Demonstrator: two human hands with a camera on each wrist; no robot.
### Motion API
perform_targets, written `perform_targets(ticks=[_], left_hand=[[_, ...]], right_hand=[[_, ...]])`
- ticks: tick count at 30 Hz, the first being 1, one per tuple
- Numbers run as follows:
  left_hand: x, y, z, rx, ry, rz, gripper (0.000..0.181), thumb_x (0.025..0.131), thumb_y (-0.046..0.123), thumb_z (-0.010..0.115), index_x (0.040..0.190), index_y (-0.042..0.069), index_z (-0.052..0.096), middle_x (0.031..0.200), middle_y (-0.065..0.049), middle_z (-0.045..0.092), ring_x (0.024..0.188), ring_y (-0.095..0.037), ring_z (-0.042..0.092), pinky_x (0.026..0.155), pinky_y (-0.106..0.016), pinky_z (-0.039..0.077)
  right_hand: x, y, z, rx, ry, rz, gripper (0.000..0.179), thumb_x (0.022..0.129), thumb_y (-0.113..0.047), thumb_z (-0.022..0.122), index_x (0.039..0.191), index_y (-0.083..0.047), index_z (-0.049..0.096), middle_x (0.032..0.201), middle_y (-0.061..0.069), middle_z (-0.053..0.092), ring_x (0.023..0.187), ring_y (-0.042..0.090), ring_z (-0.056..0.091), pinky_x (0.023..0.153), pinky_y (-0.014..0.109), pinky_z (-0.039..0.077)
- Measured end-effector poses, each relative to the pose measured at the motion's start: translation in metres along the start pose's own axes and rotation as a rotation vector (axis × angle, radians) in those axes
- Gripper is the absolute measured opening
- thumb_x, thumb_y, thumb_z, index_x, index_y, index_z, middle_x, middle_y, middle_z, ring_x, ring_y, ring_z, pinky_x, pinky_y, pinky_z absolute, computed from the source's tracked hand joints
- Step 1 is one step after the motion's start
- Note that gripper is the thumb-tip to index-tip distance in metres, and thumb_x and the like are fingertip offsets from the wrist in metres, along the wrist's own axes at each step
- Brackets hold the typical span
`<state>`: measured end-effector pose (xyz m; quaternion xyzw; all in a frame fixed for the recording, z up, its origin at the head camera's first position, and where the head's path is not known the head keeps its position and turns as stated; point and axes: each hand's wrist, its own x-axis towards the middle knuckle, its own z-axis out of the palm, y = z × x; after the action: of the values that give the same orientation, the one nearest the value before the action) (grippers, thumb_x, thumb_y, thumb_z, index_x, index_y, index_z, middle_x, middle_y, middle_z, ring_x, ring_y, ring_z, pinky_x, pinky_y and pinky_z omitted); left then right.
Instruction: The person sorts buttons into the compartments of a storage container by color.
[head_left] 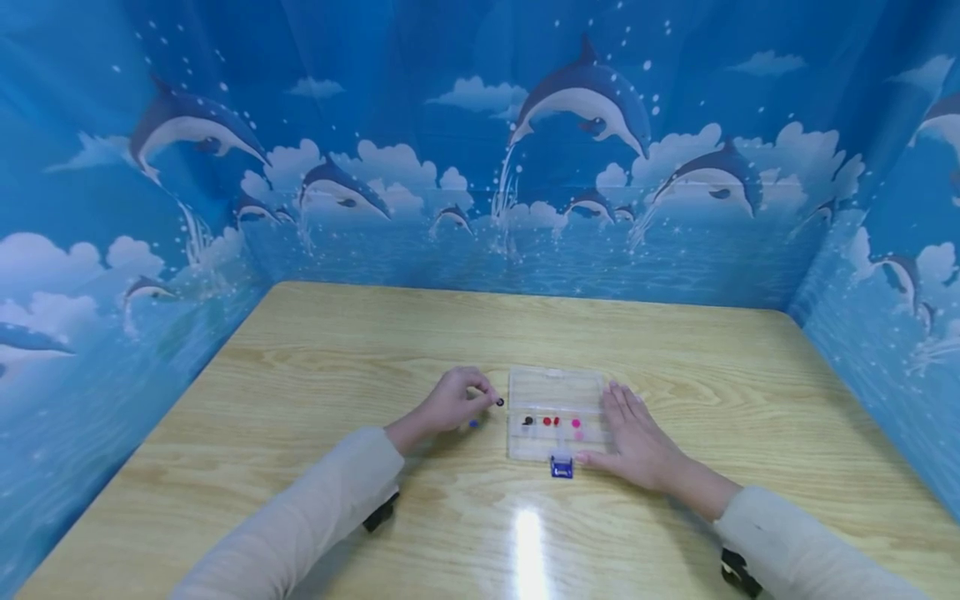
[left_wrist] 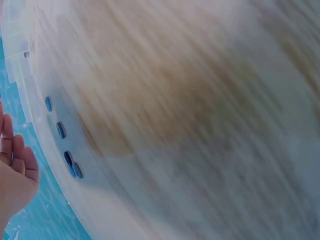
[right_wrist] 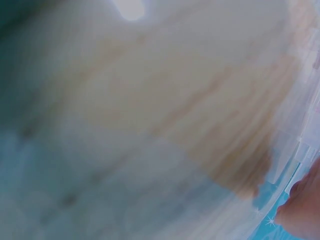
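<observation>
Thumb and fingertips of my left hand pinch a small black disc, held just left of a clear plastic box. The box lies open with its lid folded back. Inside sit a black piece, red pieces and a pink piece. My right hand rests along the box's right side, fingers straight, thumb at the front edge. Under the left hand a blue disc lies on the table. In the left wrist view, several small dark and blue discs lie on the tabletop.
At the box's front edge is a dark blue tab with pale marking. The wood-grain table reaches back to a blue dolphin-print curtain, which also runs along both sides. Bright glare falls near the table's front.
</observation>
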<state>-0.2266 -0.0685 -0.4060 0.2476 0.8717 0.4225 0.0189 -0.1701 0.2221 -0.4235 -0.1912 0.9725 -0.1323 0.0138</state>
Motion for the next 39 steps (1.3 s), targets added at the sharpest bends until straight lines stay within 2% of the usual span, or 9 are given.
perform_targets(ticks=[5,10,12,16,23,27,34,39], left_hand=[[0.001,0.003,0.004,-0.011,-0.018,-0.012,0.007,0.085,0.008,0.063,0.082,0.004,0.068,0.088,-0.007,0.065,0.087,-0.017,0.057,0.084,-0.031,0.048],[0.002,0.007,0.007,-0.048,-0.028,-0.006,0.008,0.086,0.007,0.062,0.083,0.002,0.068,0.091,-0.01,0.065,0.07,-0.011,0.051,0.059,-0.017,0.043],[0.002,0.009,0.008,-0.056,-0.028,-0.004,0.008,0.086,0.008,0.062,0.084,0.002,0.068,0.091,-0.01,0.066,0.07,-0.01,0.051,0.058,-0.017,0.042],[0.003,0.012,0.011,-0.048,-0.02,-0.014,0.008,0.086,0.009,0.063,0.083,0.003,0.068,0.091,-0.008,0.066,0.081,-0.012,0.055,0.063,-0.018,0.043],[0.007,0.018,0.015,-0.047,-0.026,-0.039,0.008,0.086,0.011,0.063,0.086,0.005,0.068,0.092,-0.006,0.066,0.084,-0.014,0.057,0.067,-0.019,0.045],[0.009,0.022,0.018,-0.06,-0.024,-0.028,0.008,0.086,0.011,0.063,0.085,0.005,0.068,0.09,-0.006,0.065,0.083,-0.013,0.056,0.068,-0.018,0.045],[0.011,0.029,0.022,-0.074,-0.015,0.031,0.009,0.084,0.008,0.064,0.083,0.001,0.068,0.086,-0.009,0.065,0.08,-0.014,0.057,0.067,-0.017,0.045],[0.013,0.033,0.024,-0.083,-0.037,0.013,0.008,0.085,0.009,0.064,0.084,0.002,0.068,0.088,-0.008,0.065,0.08,-0.012,0.056,0.068,-0.017,0.045]], right_hand=[[0.0,0.0,0.0,0.006,-0.005,0.001,0.103,0.082,-0.063,0.052,0.141,0.013,0.016,0.15,0.031,0.012,0.139,0.046,0.01,0.113,0.054,0.012],[0.0,0.0,-0.001,0.005,-0.005,-0.001,0.103,0.082,-0.063,0.053,0.141,0.013,0.016,0.15,0.031,0.012,0.139,0.045,0.01,0.113,0.054,0.012],[0.0,0.0,-0.001,0.003,-0.004,-0.004,0.103,0.082,-0.062,0.053,0.141,0.013,0.016,0.15,0.031,0.012,0.139,0.045,0.011,0.113,0.054,0.013],[0.001,0.0,0.0,0.002,0.0,-0.006,0.102,0.082,-0.062,0.052,0.141,0.013,0.016,0.15,0.031,0.012,0.139,0.045,0.011,0.113,0.054,0.013],[0.0,0.0,-0.001,0.004,-0.002,-0.003,0.103,0.082,-0.063,0.052,0.141,0.013,0.016,0.15,0.031,0.012,0.139,0.046,0.011,0.112,0.054,0.013],[-0.001,-0.001,-0.002,0.004,0.003,-0.006,0.102,0.082,-0.062,0.053,0.141,0.013,0.017,0.15,0.031,0.012,0.139,0.046,0.011,0.112,0.054,0.013],[-0.001,-0.001,0.0,0.012,0.004,0.003,0.103,0.082,-0.063,0.053,0.141,0.014,0.016,0.149,0.031,0.012,0.139,0.046,0.011,0.112,0.055,0.013],[-0.001,0.0,-0.001,0.013,0.003,0.005,0.104,0.081,-0.063,0.053,0.141,0.014,0.016,0.149,0.032,0.012,0.138,0.047,0.011,0.112,0.055,0.013]])
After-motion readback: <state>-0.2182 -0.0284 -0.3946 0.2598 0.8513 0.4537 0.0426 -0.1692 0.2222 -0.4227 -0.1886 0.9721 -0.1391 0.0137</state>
